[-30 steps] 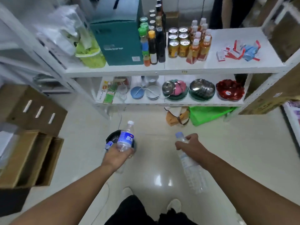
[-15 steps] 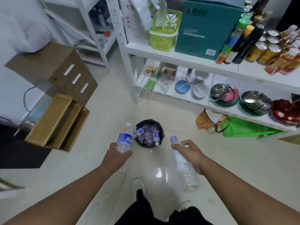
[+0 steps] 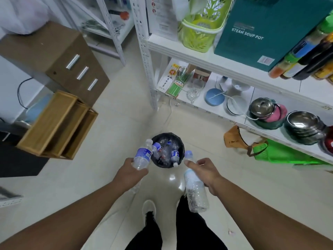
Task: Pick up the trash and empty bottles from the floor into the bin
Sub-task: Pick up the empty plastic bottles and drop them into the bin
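Head view shows, at lower centre of the frame, the left hand (image 3: pixel 128 173) wrapped round a blue-labelled bottle (image 3: pixel 142 156) and the right hand (image 3: pixel 204 169) clamped on a clear bottle (image 3: pixel 195 191), both just short of the bin (image 3: pixel 181 144); they look light, thin-walled and crushable, best held mid-body.

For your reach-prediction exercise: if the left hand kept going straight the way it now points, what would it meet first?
Probably the black bin: the left hand, holding a blue-labelled bottle, points towards its near rim, though depth is unclear.
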Demonstrator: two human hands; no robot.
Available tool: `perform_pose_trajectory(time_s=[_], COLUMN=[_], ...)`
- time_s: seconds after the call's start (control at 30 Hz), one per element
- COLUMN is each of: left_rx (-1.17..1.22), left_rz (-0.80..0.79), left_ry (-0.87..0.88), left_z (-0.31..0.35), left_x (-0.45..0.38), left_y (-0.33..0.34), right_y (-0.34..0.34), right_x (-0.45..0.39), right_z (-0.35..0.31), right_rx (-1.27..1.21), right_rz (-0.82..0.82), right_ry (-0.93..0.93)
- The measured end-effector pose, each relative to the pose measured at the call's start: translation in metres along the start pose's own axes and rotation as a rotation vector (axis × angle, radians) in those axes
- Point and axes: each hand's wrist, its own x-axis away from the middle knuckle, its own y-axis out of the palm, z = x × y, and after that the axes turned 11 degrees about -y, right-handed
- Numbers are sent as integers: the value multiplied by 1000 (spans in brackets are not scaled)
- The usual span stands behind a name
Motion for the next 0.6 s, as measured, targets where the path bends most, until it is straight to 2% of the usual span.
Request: perform_pose_trajectory(time_s=[0.2, 0.37, 0.47, 0.6], left_rx=[-3, -30, -119, -341], left_rz=[55, 122, 128, 194], left_ry=[46, 146, 155, 255], left_z=[30, 34, 43, 35], left_x=[-93, -210, -290, -365], left_y=[63, 133, 164, 188], right_y=[24, 74, 109, 142], right_x=[-141, -268, -341, -411], right_z=[16, 75, 113, 146], right_rx=[118, 147, 145, 201], right_rz=[-35, 11, 42, 125], right_ry=[-62, -39, -48, -99])
